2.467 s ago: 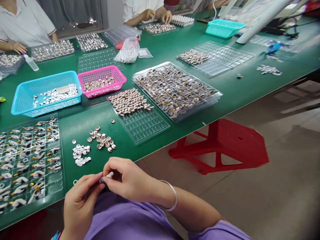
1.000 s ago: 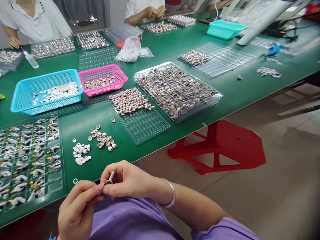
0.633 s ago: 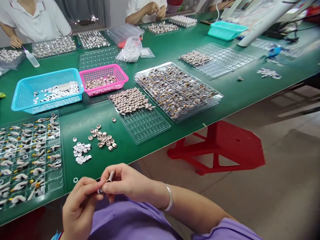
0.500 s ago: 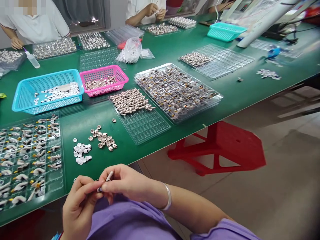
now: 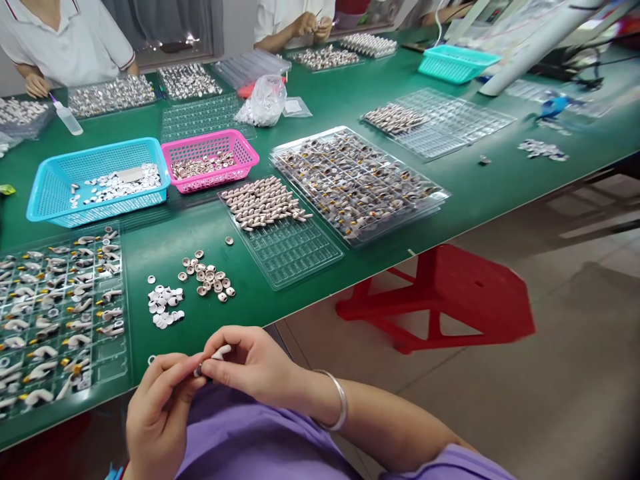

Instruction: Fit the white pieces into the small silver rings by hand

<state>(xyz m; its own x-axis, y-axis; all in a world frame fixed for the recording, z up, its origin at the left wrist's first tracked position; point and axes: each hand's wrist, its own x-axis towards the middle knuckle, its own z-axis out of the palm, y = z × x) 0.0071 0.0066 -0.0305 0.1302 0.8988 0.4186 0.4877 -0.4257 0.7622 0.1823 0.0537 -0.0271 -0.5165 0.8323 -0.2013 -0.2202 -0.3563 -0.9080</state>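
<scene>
My left hand [image 5: 157, 413] and my right hand [image 5: 250, 363] meet just below the near edge of the green table [image 5: 310, 293], above my purple lap. Both pinch one small white earbud-shaped part [image 5: 219, 351]; its pale stem lies across my right fingers and its dark tip touches my left fingertips. A silver bangle [image 5: 337, 400] circles my right wrist. On the table right in front lie a small pile of white round caps [image 5: 164, 308] and a small pile of brownish round cups [image 5: 207, 275].
A clear tray of assembled parts [image 5: 55, 313] sits at left. Blue basket [image 5: 97, 180], pink basket [image 5: 210, 160], half-filled clear tray [image 5: 277, 223] and a full tray [image 5: 357, 183] lie beyond. Other people work at the far side. A red stool [image 5: 445, 293] stands under the table.
The part's stem, held nearly upright a second ago, now lies flatter between my fingers. Both hands stay in about the same place. The view shifted slightly.
</scene>
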